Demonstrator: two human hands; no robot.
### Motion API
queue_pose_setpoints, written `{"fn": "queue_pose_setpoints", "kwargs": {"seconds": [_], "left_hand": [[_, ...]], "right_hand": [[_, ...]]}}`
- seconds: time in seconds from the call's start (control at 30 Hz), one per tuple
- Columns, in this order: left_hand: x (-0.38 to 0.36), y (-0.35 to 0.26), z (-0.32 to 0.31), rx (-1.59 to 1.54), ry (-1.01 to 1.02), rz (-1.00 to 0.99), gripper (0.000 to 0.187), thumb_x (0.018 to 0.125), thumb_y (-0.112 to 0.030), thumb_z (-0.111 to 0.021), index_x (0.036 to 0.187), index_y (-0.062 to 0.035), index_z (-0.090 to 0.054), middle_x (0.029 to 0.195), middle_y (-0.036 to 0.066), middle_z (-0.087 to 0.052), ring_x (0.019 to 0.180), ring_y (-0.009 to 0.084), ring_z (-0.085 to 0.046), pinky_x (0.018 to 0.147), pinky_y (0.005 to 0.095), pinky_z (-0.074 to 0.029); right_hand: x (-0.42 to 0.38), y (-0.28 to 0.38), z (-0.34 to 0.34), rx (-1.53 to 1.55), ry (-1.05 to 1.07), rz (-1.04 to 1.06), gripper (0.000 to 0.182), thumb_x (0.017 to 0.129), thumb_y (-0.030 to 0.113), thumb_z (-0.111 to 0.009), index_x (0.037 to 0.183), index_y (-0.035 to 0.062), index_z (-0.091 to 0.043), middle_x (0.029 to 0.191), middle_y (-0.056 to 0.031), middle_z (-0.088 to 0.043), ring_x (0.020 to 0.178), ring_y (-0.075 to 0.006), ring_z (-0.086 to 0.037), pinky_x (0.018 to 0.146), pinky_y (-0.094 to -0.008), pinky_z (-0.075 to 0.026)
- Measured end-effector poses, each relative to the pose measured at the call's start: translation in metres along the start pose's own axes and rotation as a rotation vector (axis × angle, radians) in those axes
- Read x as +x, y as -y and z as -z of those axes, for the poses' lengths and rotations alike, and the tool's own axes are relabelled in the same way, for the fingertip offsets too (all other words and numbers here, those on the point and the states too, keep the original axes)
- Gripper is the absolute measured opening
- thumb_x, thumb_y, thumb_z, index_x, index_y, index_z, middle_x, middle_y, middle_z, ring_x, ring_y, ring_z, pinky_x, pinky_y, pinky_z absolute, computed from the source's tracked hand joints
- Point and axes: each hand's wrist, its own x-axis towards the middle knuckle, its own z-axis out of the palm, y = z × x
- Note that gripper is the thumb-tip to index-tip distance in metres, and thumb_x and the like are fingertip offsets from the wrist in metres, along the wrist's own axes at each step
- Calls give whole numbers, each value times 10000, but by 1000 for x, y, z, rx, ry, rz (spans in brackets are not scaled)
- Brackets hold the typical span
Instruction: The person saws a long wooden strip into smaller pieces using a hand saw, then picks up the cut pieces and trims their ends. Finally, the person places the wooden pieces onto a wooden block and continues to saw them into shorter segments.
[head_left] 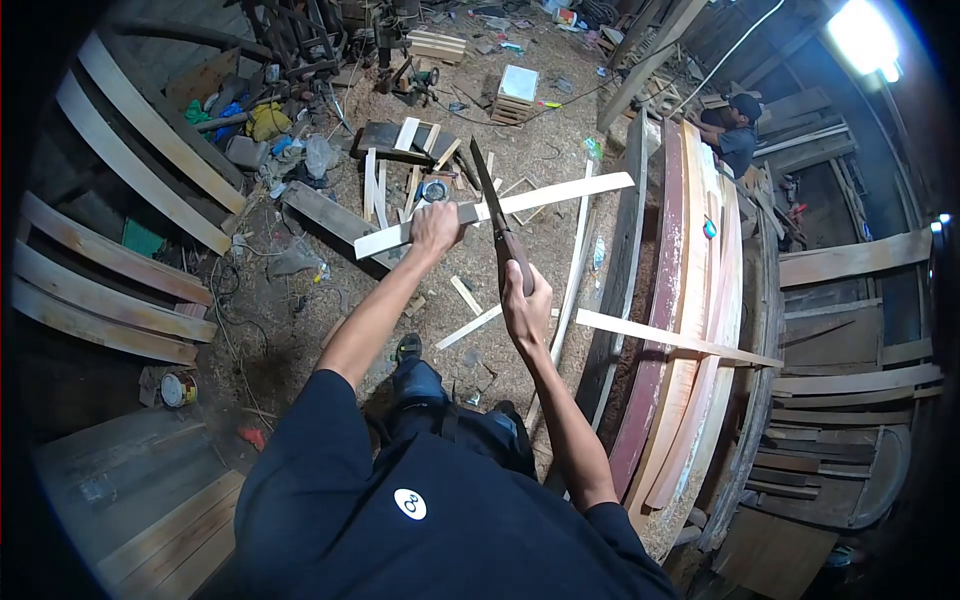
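Note:
My left hand (437,228) is closed around a pale wooden board (570,191), which lies slantwise ahead of me. A dark end of another piece (467,213) shows beside the left fingers, at the board. In my right hand (527,305) is a handsaw (484,180), gripped by its brown wooden handle. Its dark blade points up and away from me and crosses the board just right of my left hand. Right behind the left hand is a round blue-rimmed thing (432,190).
Long planks (690,300) lie on a bench at the right, with a thin strip (650,332) across them. A person (738,135) is beyond it. Wood offcuts (465,295) and sawdust cover the floor. Curved boards (130,160) lean at the left; a stool-like stack (517,90) stands ahead.

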Motion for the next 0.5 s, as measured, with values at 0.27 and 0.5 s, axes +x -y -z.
{"fn": "queue_pose_setpoints", "kwargs": {"seconds": [0.27, 0.5], "left_hand": [[2, -9, 4, -70, -18, -9, 274, 830, -67, -418, 671, -6, -632, 598, 206, -606, 533, 295, -640, 472, 423, -499], [-7, -14, 5, -137, 29, -9, 285, 845, -136, -432, 742, 6, -657, 687, 253, -632, 603, 350, -654, 525, 455, -508]], "right_hand": [[12, -16, -16, -3, -19, 18, 443, 925, 394, -548, 769, -20, -587, 588, -58, -487, 567, -137, -450, 530, -327, -387], [11, -27, -11, 42, -19, -6, 453, 931, 396, -537, 737, -12, -562, 570, -36, -467, 555, -131, -435, 515, -320, -366]]}}
